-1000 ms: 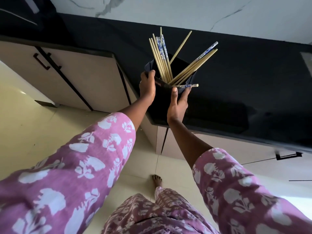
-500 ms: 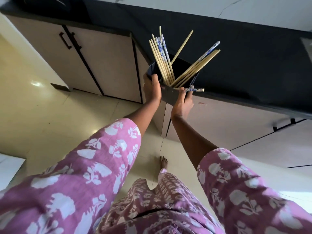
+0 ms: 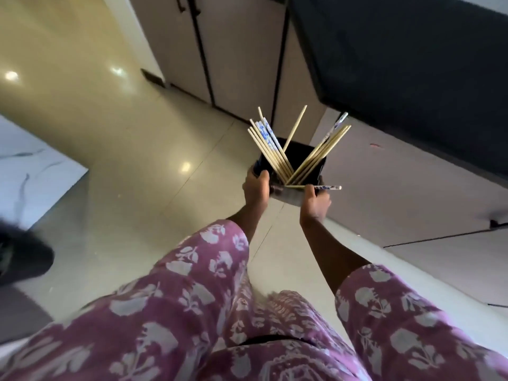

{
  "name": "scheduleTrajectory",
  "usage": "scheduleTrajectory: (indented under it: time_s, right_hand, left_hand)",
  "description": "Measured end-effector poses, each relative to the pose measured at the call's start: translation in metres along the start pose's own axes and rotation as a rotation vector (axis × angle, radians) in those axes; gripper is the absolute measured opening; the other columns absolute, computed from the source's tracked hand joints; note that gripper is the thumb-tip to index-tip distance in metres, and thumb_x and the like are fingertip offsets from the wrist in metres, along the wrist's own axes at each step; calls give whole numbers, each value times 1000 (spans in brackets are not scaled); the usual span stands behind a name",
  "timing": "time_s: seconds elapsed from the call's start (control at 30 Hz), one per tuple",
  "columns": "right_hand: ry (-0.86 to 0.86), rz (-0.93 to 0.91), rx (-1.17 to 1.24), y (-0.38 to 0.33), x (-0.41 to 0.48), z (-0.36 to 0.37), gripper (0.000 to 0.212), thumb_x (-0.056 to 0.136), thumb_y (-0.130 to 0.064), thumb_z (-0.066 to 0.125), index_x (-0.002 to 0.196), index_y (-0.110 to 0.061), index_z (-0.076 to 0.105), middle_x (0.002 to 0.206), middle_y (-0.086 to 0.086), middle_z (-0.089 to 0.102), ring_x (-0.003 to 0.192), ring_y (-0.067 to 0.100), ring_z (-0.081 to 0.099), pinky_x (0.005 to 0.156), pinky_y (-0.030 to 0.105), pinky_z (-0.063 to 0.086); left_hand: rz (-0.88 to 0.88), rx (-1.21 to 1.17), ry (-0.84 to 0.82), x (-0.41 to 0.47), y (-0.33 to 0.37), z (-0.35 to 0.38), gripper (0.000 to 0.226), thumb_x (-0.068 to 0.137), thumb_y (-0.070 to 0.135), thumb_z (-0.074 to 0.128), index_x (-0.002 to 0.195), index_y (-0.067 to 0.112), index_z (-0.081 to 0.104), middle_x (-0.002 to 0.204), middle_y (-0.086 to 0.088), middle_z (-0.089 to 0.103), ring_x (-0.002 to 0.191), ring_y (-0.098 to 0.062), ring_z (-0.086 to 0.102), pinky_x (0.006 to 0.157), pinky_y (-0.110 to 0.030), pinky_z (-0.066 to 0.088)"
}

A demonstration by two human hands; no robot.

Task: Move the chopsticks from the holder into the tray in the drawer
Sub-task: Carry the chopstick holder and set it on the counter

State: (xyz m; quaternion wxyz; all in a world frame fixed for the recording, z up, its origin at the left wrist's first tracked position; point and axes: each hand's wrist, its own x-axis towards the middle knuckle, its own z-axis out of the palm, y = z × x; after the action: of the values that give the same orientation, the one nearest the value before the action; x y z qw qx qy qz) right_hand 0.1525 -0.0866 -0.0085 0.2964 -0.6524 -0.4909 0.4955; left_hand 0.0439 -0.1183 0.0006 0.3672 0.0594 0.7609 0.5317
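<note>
A black square holder [image 3: 299, 156] is held in the air over the floor, off the counter. Several chopsticks [image 3: 270, 149], plain wood and some with blue-and-white ends, stand fanned out in it. One patterned chopstick [image 3: 327, 187] lies across the holder's near rim. My left hand [image 3: 255, 188] grips the holder's left side. My right hand [image 3: 314, 202] grips its near right corner, thumb by the lying chopstick. No drawer or tray is in view.
The dark countertop [image 3: 412, 78] runs along the upper right, with beige cabinet fronts [image 3: 242, 56] and black handles below it. Glossy beige floor tiles [image 3: 110, 133] spread left. A dark blurred object [image 3: 22, 259] sits at the left edge.
The holder has come off the countertop and down toward me, carried by both hands. The view has swung left and down, showing more floor.
</note>
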Motion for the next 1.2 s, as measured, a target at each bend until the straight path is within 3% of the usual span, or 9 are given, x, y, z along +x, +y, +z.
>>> scheduleTrajectory:
  time_s: [0.1, 0.17, 0.3, 0.4, 0.57, 0.63, 0.8, 0.97, 1.2]
  right_hand:
    - [-57, 0, -78, 27, -9, -5, 33, 88, -11, 50, 114, 10, 56, 82, 9, 51, 77, 22, 46, 55, 25, 29]
    - [-135, 3, -151, 42, -16, -11, 35, 88, -9, 52, 117, 11, 55, 86, 10, 53, 80, 21, 48, 63, 21, 32]
    - [-365, -53, -251, 74, -33, -28, 7, 87, -5, 53, 89, -1, 58, 70, 5, 50, 70, 22, 45, 55, 26, 32]
    - [-533, -58, -286, 94, -47, -34, 9, 87, -2, 52, 78, -2, 49, 60, 2, 41, 55, 13, 36, 43, 17, 31]
    - [-793, -96, -462, 123, -98, -41, 21, 87, -1, 49, 68, -9, 51, 64, 2, 47, 59, 15, 40, 51, 26, 32]
    - [-904, -133, -513, 136, -125, -45, 11, 86, 0, 49, 79, -1, 58, 73, 10, 55, 69, 21, 45, 61, 30, 36]
    - [-1225, -216, -646, 169, -194, -51, 21, 83, -3, 49, 96, 4, 64, 87, 14, 63, 82, 24, 55, 75, 33, 43]
    - [-1566, -318, -728, 204, -283, -66, 27, 80, -9, 50, 100, -7, 66, 81, 6, 64, 71, 11, 56, 60, 11, 46]
    - [-1866, -607, -1058, 269, -395, -110, 15, 88, -2, 45, 80, 2, 57, 81, 19, 57, 79, 28, 49, 69, 38, 39]
  left_hand:
    - [-89, -21, 61, -19, -38, -15, 46, 80, 20, 46, 122, 7, 57, 111, -19, 64, 105, -38, 59, 90, -37, 49]
    - [-144, -87, 123, -34, -66, -20, 59, 68, 26, 42, 123, 9, 56, 114, -20, 63, 106, -39, 59, 92, -46, 50]
    - [-263, -214, 302, -70, -119, -26, 58, 67, 24, 42, 119, 5, 58, 112, -25, 63, 104, -42, 60, 90, -52, 50]
    - [-344, -352, 425, -103, -152, -37, 44, 82, 10, 46, 125, 3, 54, 118, -29, 59, 110, -44, 56, 93, -53, 49]
    - [-367, -490, 640, -174, -200, -65, 43, 86, 7, 44, 128, 6, 51, 118, -25, 59, 110, -42, 56, 93, -54, 48]
    - [-365, -585, 747, -207, -220, -76, 45, 84, 10, 45, 128, 8, 51, 117, -22, 59, 108, -40, 57, 93, -54, 48]
    - [-385, -853, 1037, -291, -271, -98, 44, 81, 8, 45, 124, 8, 56, 88, -8, 60, 73, -20, 56, 74, -42, 54]
    - [-408, -1148, 1331, -377, -329, -114, 42, 88, -2, 41, 128, 4, 51, 100, -13, 54, 82, -23, 51, 66, -31, 51]
    - [-336, -1516, 1692, -496, -393, -119, 43, 89, -2, 39, 130, 7, 49, 86, -9, 54, 71, -17, 49, 62, -29, 45]
